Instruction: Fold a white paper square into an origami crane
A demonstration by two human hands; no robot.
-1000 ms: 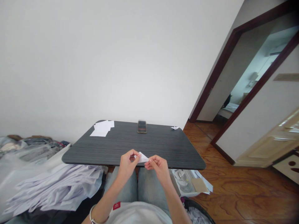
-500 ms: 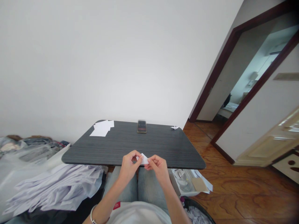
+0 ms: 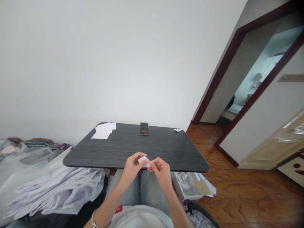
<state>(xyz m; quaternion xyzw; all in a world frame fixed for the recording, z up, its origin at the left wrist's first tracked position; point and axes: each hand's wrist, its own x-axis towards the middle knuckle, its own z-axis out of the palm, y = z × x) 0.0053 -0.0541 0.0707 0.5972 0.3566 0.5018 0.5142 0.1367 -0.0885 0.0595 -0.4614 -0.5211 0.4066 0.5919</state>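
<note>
A small folded piece of white paper (image 3: 143, 161) is held between my two hands, just above the front edge of the dark table (image 3: 123, 145). My left hand (image 3: 133, 165) grips its left side, the thumb lying across the near face and the fingers behind. At its right corner, my right hand (image 3: 160, 169) pinches the paper between thumb and fingertips. Parts of the paper are covered by the fingers, so its full folded shape is hidden.
White paper sheets (image 3: 103, 130) lie at the table's back left. A phone (image 3: 144, 128) leans at the back middle, and a small folded paper piece (image 3: 177, 129) rests at the back right. Below right are an open box (image 3: 187, 186) and a bin of paper scraps (image 3: 200, 218).
The paper has turned slightly between my hands, its peak now lower and more of its flat face showing. My left fingers have shifted a little over its top edge.
</note>
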